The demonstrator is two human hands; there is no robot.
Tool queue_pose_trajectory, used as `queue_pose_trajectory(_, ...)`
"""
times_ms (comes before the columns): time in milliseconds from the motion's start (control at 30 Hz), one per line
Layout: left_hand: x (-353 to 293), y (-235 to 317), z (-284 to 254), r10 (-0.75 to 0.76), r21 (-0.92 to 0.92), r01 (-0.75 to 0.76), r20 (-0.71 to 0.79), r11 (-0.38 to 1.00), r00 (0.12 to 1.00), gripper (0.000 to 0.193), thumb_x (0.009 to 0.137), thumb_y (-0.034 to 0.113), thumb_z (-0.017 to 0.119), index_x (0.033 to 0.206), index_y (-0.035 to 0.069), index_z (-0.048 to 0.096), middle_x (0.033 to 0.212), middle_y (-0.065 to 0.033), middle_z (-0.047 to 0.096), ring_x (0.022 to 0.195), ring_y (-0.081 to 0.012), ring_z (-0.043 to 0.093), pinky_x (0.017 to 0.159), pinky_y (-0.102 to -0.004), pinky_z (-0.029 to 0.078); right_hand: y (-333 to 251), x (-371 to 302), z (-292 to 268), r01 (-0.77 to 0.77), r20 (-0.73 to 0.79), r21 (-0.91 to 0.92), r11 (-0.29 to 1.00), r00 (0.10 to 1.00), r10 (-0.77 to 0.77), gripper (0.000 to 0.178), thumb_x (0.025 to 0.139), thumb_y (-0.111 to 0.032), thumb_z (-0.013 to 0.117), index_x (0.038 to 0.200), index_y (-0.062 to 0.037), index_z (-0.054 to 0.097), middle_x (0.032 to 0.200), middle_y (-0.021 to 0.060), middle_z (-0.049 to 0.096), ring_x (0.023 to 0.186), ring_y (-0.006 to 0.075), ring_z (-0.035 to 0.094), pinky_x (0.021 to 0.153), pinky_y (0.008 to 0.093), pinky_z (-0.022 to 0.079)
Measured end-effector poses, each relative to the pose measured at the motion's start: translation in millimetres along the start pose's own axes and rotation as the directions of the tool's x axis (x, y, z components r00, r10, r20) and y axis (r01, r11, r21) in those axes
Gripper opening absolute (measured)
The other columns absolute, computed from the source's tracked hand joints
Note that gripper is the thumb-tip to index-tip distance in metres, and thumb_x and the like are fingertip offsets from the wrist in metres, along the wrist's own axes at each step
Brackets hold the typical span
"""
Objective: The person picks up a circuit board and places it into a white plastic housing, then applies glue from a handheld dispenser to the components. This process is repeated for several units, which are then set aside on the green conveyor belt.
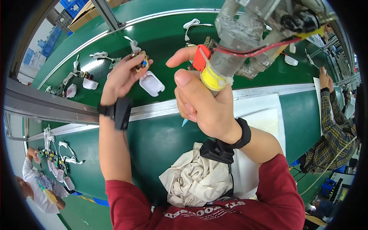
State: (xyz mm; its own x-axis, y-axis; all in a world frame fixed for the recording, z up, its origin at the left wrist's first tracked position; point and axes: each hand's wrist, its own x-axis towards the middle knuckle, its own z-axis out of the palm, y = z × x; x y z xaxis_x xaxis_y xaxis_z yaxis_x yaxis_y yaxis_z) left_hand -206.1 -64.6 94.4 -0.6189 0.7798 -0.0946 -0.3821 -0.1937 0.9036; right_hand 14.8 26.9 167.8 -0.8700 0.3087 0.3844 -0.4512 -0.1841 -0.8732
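My left hand (pixel 123 74) pinches a small circuit board (pixel 142 64) with blue and yellowish parts, above the far work surface. Thin red wires run from the board to a white plastic housing (pixel 152 83), whose hollow side faces up. My right hand (pixel 209 97) is wrapped around the lower end of a grey, smeared dispensing gun (pixel 226 57), just below its yellow tape band. The index finger is stretched out beside the gun's red switch block (pixel 201 57). A light-blue pointed tip (pixel 184 122) pokes out under this hand; its upper part is hidden.
White cables with boards and housings (pixel 90 83) lie left on the green conveyor (pixel 172 38); another cable (pixel 191 25) lies farther back. A metal rail (pixel 165 105) crosses before me. Crumpled cream cloth (pixel 197 176) and a white foam sheet (pixel 264 115) lie nearer. Other people work left and right.
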Motion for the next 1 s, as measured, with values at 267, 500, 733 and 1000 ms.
queue_pose_trajectory(267, -111, 1, 36, -0.182, -0.052, 0.195, 0.191, 0.979, 0.965, 0.039, 0.089, 0.015, 0.055, 0.121, -0.006, 0.044, 0.106, -0.0122, 0.059, 0.091, -0.018, 0.062, 0.07, -0.0241, 0.054, -11, 1, 3, 0.043, 0.017, -0.045, 0.998, 0.999, -0.042, 0.025, 0.093, -0.021, 0.046, 0.106, -0.0001, 0.042, 0.049, -0.0021, 0.037, 0.036, 0.0045, 0.032, 0.036, 0.0207, 0.026)
queue_pose_trajectory(500, -122, -67, 66, -0.236, 0.231, 0.168, 0.309, 0.958, 0.921, 0.04, 0.083, 0.001, 0.059, 0.121, -0.002, 0.046, 0.106, -0.0078, 0.059, 0.095, -0.0124, 0.058, 0.076, -0.0233, 0.05, -7, 5, 4, 0.044, -0.059, -0.06, 0.997, 0.997, -0.048, 0.024, 0.093, -0.024, 0.047, 0.104, -0.0026, 0.041, 0.05, -0.001, 0.037, 0.035, 0.0069, 0.031, 0.035, 0.0223, 0.026)
queue_pose_trajectory(733, -118, -85, 53, -0.172, 0.173, 0.115, 0.366, 0.978, 0.915, 0.042, 0.081, -0.003, 0.061, 0.12, 0.0, 0.047, 0.108, -0.0061, 0.059, 0.098, -0.0099, 0.056, 0.081, -0.022, 0.047, 8, 8, 2, -0.019, -0.055, -0.118, 0.993, 0.998, 0.012, 0.016, 0.091, -0.019, 0.045, 0.099, -0.0062, 0.039, 0.049, -0.0012, 0.034, 0.034, 0.0062, 0.025, 0.033, 0.0232, 0.021)
queue_pose_trajectory(1000, -114, -83, 41, -0.119, 0.092, 0.091, 0.381, 0.992, 0.917, 0.043, 0.082, -0.002, 0.061, 0.122, 0.0, 0.047, 0.109, -0.0058, 0.058, 0.101, -0.0104, 0.055, 0.082, -0.0232, 0.048, 25, 10, 13, -0.015, -0.118, -0.13, 0.991, 0.993, 0.0, 0.014, 0.09, -0.017, 0.044, 0.099, -0.0084, 0.038, 0.048, -0.0016, 0.033, 0.035, 0.0052, 0.024, 0.034, 0.0222, 0.02)
